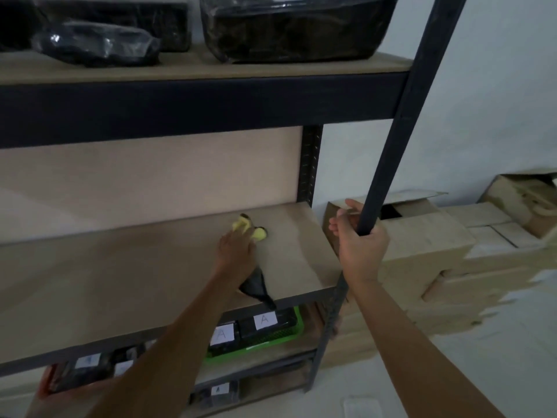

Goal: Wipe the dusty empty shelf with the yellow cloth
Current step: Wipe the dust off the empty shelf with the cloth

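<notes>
Two arms reach forward — left hand (238,245) presses the yellow cloth (250,229) flat on the shelf (120,282); right hand (360,236) grips the upright post (391,146).

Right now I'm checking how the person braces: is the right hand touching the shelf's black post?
Touching. The head view shows the right hand wrapped around the black post, fingers curled over its front, no gap showing.

- dim light; pale wall (497,86) behind and to the right.
- dark metal rack upright (407,116) with wooden boards.
- plastic-wrapped dark bundles (295,28) up top.
- cardboard boxes (422,245) stacked against the wall.
- green tray (289,333) of labelled packs lower down.
</notes>
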